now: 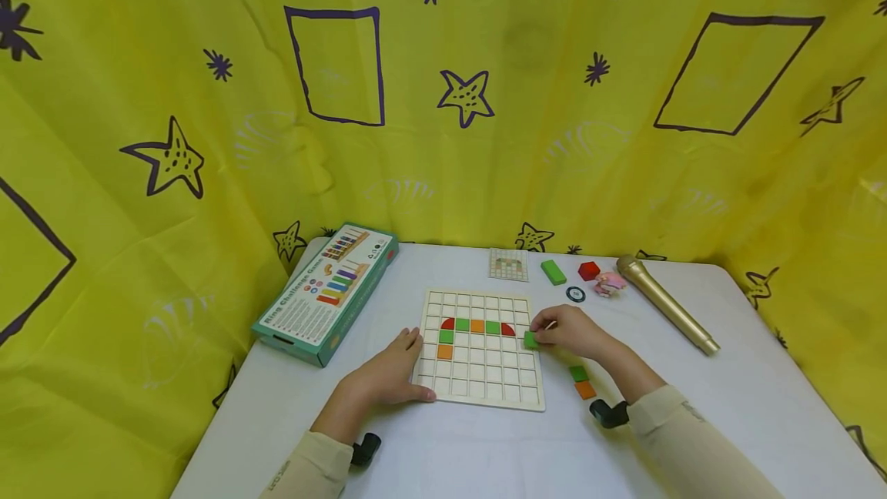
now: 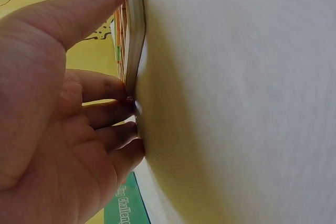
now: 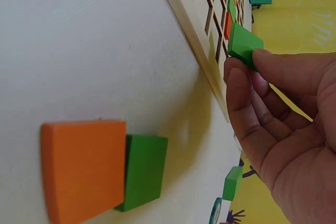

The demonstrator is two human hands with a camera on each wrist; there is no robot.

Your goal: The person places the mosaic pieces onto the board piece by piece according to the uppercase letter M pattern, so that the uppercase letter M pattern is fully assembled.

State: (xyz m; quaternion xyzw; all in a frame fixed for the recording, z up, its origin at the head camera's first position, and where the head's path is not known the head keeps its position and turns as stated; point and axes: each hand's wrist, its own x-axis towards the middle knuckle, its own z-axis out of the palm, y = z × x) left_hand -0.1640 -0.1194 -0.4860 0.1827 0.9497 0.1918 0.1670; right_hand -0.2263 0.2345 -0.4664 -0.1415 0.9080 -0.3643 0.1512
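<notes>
A wooden grid board (image 1: pixel 488 383) lies in front of me. In it, an arch-like row of red quarter-round, green and orange square tiles shows, with a green tile (image 1: pixel 446 336) and an orange tile (image 1: pixel 445 352) down the left side. My left hand (image 1: pixel 388 372) rests against the board's left edge, thumb by the near corner and fingers extended along the side. Between thumb and fingers, my right hand (image 1: pixel 571 329) pinches a green square tile (image 3: pixel 243 43), tilted close over the board's right edge. A loose orange tile (image 3: pixel 86 166) and green tile (image 3: pixel 146 171) lie on the table nearby.
A teal game box (image 1: pixel 326 291) lies at the left. Behind the board is a small pattern card (image 1: pixel 509 265). To its right are a green block (image 1: pixel 553 272), a red piece (image 1: pixel 589 271), a round disc (image 1: pixel 576 294), a pink object (image 1: pixel 610 284) and a gold microphone (image 1: pixel 668 305).
</notes>
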